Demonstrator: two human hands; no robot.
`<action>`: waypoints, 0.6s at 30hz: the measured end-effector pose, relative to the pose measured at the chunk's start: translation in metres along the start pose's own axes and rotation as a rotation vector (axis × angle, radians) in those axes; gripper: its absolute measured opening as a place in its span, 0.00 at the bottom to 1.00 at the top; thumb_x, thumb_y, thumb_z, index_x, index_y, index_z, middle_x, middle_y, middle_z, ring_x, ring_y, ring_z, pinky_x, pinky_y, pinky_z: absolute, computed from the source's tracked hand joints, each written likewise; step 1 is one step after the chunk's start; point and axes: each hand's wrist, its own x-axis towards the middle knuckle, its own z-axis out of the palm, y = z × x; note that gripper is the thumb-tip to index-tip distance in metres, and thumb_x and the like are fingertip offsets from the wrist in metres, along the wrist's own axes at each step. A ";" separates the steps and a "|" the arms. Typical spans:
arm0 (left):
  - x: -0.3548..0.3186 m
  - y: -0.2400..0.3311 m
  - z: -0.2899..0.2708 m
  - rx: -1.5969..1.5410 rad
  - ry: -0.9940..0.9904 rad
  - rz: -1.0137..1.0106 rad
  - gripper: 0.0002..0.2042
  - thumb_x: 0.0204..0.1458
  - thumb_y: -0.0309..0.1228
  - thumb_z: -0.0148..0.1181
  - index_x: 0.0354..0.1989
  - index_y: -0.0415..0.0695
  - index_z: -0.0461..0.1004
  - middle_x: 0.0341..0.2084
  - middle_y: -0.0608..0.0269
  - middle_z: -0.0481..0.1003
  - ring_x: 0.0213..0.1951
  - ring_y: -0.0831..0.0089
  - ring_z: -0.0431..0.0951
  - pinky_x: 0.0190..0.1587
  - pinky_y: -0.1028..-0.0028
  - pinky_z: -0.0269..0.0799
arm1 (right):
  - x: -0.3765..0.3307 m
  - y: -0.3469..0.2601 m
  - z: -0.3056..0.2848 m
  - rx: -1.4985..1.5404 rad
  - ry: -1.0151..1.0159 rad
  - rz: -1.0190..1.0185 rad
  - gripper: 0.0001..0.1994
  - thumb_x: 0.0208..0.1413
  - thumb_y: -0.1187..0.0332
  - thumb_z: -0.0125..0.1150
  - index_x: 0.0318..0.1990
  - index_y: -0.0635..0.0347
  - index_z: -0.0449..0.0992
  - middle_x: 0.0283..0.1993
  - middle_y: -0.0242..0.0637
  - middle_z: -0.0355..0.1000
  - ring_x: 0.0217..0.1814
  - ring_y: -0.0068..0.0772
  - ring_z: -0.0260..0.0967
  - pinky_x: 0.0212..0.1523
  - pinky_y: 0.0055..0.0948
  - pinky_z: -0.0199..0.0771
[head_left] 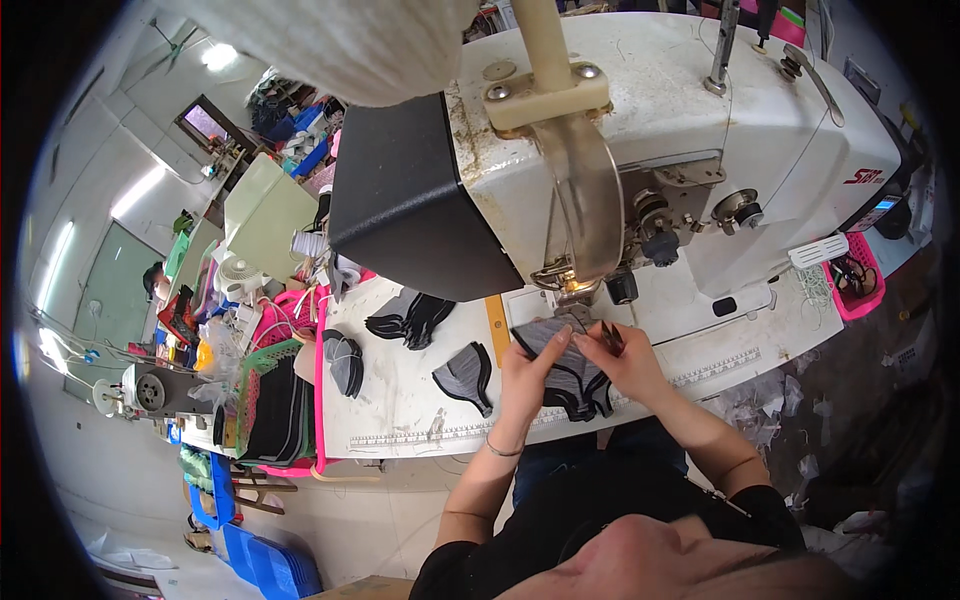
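Observation:
My left hand (528, 378) is closed on a grey fabric piece (568, 378) with black edging, thumb on top, just in front of the sewing machine's needle area (575, 285). At the piece's right edge is my right hand (632, 368), its fingers closed round a small dark tool (612, 340) that looks like thread snips. Its thumb and fingertips meet the fabric near my left thumb. Black-edged layers hang below the piece toward the table's front edge. Left of my left hand lies another grey, black-edged piece (464, 378).
More cut pieces (410, 318) and a tied bundle (343, 362) lie on the left of the white table (390, 405). A ruler strip (720, 367) runs along the front edge. The sewing machine (700, 130) towers above my hands. Baskets stand left (262, 400) and right (862, 290).

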 end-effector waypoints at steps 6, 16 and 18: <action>0.040 0.015 -0.015 0.020 -0.064 -0.089 0.08 0.52 0.30 0.60 0.33 0.36 0.75 0.25 0.66 0.76 0.26 0.81 0.75 0.30 0.83 0.70 | 0.029 -0.004 -0.002 0.195 -0.164 0.187 0.16 0.58 0.58 0.58 0.26 0.61 0.76 0.14 0.17 0.55 0.17 0.09 0.46 0.18 0.19 0.41; 0.067 0.036 -0.023 0.208 -0.207 -0.109 0.05 0.52 0.29 0.56 0.29 0.40 0.74 0.19 0.72 0.72 0.15 0.88 0.63 0.15 0.85 0.52 | 0.035 -0.004 0.012 0.171 -0.039 0.102 0.16 0.58 0.59 0.57 0.26 0.62 0.80 0.14 0.15 0.54 0.17 0.09 0.44 0.19 0.20 0.40; 0.068 0.037 -0.024 0.248 -0.201 -0.129 0.05 0.52 0.28 0.56 0.30 0.40 0.75 0.19 0.72 0.72 0.16 0.87 0.64 0.15 0.85 0.53 | 0.035 -0.003 0.012 0.167 -0.045 0.095 0.16 0.59 0.59 0.56 0.27 0.62 0.80 0.14 0.15 0.54 0.18 0.09 0.44 0.19 0.20 0.41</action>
